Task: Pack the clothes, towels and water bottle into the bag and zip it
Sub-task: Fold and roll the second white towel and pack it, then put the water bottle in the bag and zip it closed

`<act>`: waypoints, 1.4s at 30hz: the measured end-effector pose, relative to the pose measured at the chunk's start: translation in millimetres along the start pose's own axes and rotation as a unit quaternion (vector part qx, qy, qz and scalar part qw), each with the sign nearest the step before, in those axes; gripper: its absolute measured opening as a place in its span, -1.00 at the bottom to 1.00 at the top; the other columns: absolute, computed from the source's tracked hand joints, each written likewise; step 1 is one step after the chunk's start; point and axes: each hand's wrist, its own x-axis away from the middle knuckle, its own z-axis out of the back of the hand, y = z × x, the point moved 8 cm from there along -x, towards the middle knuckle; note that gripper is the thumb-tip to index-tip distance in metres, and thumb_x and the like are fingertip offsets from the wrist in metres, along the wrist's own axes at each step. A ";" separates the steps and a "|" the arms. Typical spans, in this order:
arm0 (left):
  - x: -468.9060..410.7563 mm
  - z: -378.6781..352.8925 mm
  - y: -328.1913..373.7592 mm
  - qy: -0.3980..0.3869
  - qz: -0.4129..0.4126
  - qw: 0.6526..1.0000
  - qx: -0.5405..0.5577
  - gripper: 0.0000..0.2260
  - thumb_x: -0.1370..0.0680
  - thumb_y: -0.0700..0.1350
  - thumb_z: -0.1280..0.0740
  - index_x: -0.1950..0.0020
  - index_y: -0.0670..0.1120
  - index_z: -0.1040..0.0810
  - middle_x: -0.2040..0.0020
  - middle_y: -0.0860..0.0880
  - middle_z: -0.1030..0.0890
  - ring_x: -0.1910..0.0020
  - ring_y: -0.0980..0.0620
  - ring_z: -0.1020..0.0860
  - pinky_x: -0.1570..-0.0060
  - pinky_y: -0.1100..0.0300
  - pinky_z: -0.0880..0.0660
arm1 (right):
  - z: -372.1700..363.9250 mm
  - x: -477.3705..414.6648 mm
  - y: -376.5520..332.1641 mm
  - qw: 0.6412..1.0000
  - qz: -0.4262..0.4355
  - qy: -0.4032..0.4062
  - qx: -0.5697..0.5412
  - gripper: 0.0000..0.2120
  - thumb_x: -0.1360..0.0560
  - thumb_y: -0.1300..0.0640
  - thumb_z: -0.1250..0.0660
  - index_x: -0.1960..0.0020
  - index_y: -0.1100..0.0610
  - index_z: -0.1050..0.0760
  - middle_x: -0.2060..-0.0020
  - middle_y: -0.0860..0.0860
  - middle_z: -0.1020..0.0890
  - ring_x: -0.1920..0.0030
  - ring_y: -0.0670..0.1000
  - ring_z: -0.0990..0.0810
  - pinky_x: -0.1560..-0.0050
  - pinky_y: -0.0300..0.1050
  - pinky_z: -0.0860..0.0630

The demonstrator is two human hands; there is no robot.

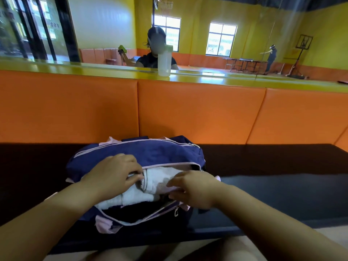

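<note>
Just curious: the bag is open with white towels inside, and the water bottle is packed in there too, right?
Almost. The head view shows the water bottle standing on the yellow ledge, outside the open bag with its white towels.

The person's left forearm (47, 217) and right forearm (273, 213) are bare along all that shows of them, and the left hand (113, 174) and right hand (195, 187) are bare as well. Two bare knees (113, 255) show at the bottom edge. In the wall mirror (105, 25) the person's reflection wears a dark short-sleeved top (148, 61) and a pale strap (153, 32) running over a dark crown; whether that is hair or a cap cannot be told.
</note>
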 end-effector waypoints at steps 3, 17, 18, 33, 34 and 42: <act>0.3 6.0 -3.1 0.004 0.000 1.000 -0.005 -0.59 -0.41 0.31 -0.02 0.08 0.20 -0.58 0.12 0.24 -0.52 0.08 0.22 -0.49 0.09 0.15 -0.48 | 29.5 5.1 6.5 0.999 0.017 0.004 0.033 -0.67 -0.53 -0.10 -0.22 -0.28 -0.09 -0.44 -0.20 -0.06 -0.56 -0.13 0.00 -0.53 0.01 -0.15 -0.40; -141.0 84.2 -66.6 -0.023 0.049 0.985 -0.166 -0.78 -0.51 0.22 -0.23 0.01 0.14 -0.55 0.08 0.20 -0.52 0.09 0.20 -0.47 0.18 0.23 -0.47 | 197.2 -80.2 99.6 0.983 -0.034 0.115 0.140 -0.70 -0.52 -0.18 -0.23 -0.19 -0.11 -0.48 -0.06 -0.16 -0.63 -0.06 -0.05 -0.57 0.08 -0.15 -0.45; -155.9 89.9 -76.6 -0.013 0.061 0.983 -0.172 -0.77 -0.50 0.22 -0.23 0.00 0.14 -0.55 0.06 0.19 -0.53 0.06 0.18 -0.49 0.16 0.22 -0.48 | 205.8 -92.7 110.3 0.981 -0.049 0.125 0.139 -0.70 -0.51 -0.19 -0.23 -0.18 -0.12 -0.48 -0.04 -0.17 -0.63 -0.06 -0.04 -0.56 0.09 -0.15 -0.44; -303.5 78.3 -207.5 0.077 0.164 0.970 -0.163 -0.29 -0.43 0.34 -0.24 -0.50 0.21 -0.04 -0.53 0.07 -0.14 -0.49 -0.02 -0.13 -0.40 0.06 -0.21 | 281.4 -269.0 193.3 0.923 -0.136 0.336 0.132 -0.52 -0.50 -0.08 -0.28 -0.36 0.02 -0.30 -0.29 0.00 -0.46 -0.24 0.11 -0.46 -0.07 -0.03 -0.48; -304.2 77.2 -209.5 0.085 0.157 0.970 -0.165 -0.30 -0.42 0.35 -0.24 -0.49 0.23 -0.06 -0.51 0.10 -0.18 -0.47 0.01 -0.18 -0.37 0.09 -0.22 | 284.5 -279.1 196.0 0.920 -0.138 0.343 0.128 -0.47 -0.50 -0.08 -0.28 -0.41 0.04 -0.26 -0.33 0.03 -0.42 -0.28 0.13 -0.42 -0.10 -0.01 -0.45; -305.6 82.4 -210.5 0.141 0.130 0.969 -0.156 -0.33 -0.38 0.35 -0.29 -0.43 0.27 -0.17 -0.41 0.18 -0.31 -0.35 0.06 -0.33 -0.19 0.18 -0.34 | 302.9 -352.0 214.9 0.927 -0.161 0.324 0.099 -0.17 -0.46 -0.12 -0.36 -0.53 0.03 0.06 -0.52 0.06 -0.07 -0.48 0.24 -0.08 -0.38 0.19 -0.24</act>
